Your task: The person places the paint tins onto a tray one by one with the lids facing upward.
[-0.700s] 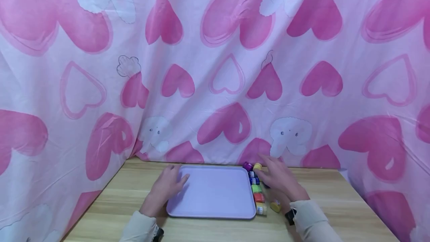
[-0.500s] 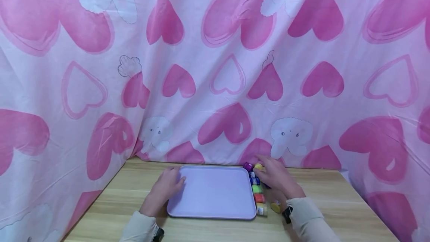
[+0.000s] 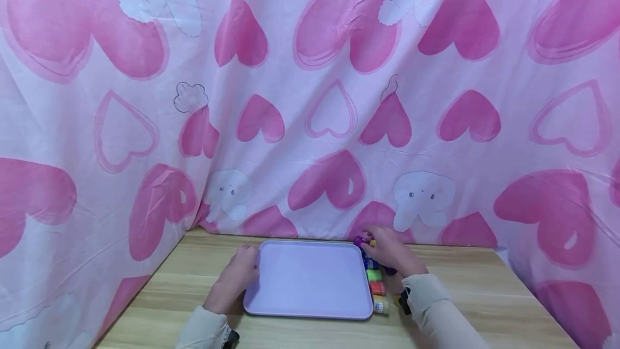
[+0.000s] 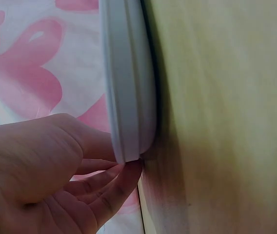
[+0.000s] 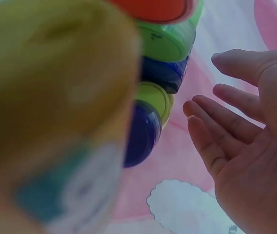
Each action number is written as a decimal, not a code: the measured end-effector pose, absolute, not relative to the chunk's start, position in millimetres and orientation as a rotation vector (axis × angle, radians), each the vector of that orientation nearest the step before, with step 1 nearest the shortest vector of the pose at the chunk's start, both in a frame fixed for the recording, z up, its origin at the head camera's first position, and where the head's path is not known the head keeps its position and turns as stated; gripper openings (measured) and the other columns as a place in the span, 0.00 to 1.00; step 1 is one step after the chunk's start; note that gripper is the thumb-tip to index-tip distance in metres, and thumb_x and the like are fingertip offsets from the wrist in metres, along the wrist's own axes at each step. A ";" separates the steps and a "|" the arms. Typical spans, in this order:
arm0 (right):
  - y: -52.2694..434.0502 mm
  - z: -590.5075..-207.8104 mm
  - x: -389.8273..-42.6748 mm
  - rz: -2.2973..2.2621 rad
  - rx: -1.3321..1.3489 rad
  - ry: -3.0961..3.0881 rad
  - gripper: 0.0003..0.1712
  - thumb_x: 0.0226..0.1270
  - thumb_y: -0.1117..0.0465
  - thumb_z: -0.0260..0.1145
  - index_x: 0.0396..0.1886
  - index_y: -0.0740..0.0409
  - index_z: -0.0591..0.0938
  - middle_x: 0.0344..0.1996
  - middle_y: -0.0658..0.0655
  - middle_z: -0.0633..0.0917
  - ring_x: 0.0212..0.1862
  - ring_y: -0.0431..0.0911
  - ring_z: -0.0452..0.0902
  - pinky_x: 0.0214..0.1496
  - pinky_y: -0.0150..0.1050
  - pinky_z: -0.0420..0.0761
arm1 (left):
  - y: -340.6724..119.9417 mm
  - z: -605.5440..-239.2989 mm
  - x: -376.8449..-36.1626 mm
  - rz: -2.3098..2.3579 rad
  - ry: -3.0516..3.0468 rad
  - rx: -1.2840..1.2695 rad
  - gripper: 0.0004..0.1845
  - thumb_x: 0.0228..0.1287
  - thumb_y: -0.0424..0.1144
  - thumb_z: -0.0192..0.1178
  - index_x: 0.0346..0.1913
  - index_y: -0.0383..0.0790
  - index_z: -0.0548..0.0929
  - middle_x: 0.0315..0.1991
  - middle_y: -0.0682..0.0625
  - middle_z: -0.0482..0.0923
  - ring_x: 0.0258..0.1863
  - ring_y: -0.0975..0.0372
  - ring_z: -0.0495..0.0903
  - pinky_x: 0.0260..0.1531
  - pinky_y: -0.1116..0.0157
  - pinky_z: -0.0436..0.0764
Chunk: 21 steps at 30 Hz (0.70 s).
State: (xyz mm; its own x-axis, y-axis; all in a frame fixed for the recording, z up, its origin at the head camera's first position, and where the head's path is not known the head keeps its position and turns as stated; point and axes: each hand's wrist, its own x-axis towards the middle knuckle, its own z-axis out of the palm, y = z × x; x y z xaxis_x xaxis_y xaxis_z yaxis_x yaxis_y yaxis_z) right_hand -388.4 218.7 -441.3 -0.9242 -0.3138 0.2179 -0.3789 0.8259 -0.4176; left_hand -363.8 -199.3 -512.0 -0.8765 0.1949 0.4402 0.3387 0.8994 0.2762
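A lilac tray [image 3: 310, 284] lies flat on the wooden table. My left hand [image 3: 237, 276] is at its left edge. In the left wrist view the tray rim [image 4: 128, 87] sits between the thumb and the fingers [image 4: 114, 183] of that hand [image 4: 55, 175]. A row of small paint jars runs along the tray's right side: purple [image 3: 359, 241], blue [image 3: 371, 264], green [image 3: 373, 274], red [image 3: 377, 287], yellow [image 3: 381, 305]. My right hand [image 3: 387, 253] hovers over the far jars. Its fingers [image 5: 226, 122] are spread and straight beside the blue jar [image 5: 163, 75] and touch none of them.
A pink heart-print curtain [image 3: 310, 96] closes off the back and left of the table [image 3: 484, 295]. Another yellow jar sits just right of the row, mostly hidden by my right sleeve [image 3: 436, 311]. Bare wood lies right of the jars and in front of the tray.
My left hand slid left off the tray's face to its left rim. My right hand moved in toward the far jars beside the tray.
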 end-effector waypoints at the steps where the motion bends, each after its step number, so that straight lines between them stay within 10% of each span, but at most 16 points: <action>1: 217.3 -441.6 -390.3 0.702 0.539 -2.881 0.24 0.74 0.61 0.74 0.66 0.59 0.83 0.53 0.59 0.90 0.53 0.53 0.86 0.61 0.56 0.88 | -202.5 -521.0 -369.8 -0.470 -2.635 -0.407 0.08 0.49 0.23 0.68 0.35 0.31 0.85 0.34 0.40 0.82 0.30 0.54 0.80 0.28 0.51 0.83; 21: 205.4 -446.1 -418.7 0.639 0.584 -2.996 0.13 0.75 0.61 0.73 0.56 0.51 0.91 0.44 0.49 0.91 0.42 0.44 0.82 0.58 0.52 0.89 | -190.6 -494.6 -350.6 -0.544 -2.754 -0.329 0.06 0.55 0.22 0.69 0.35 0.31 0.85 0.38 0.37 0.82 0.31 0.53 0.80 0.32 0.50 0.86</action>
State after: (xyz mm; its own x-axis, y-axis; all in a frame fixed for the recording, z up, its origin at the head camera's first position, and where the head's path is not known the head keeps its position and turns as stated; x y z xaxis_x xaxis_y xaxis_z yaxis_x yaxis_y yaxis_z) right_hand -418.7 205.4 -446.1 -0.9295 -0.3553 0.0987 -0.3647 0.8458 -0.3894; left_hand -350.6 -190.6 -494.6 -0.9244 0.1619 0.3453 0.2810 0.9013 0.3296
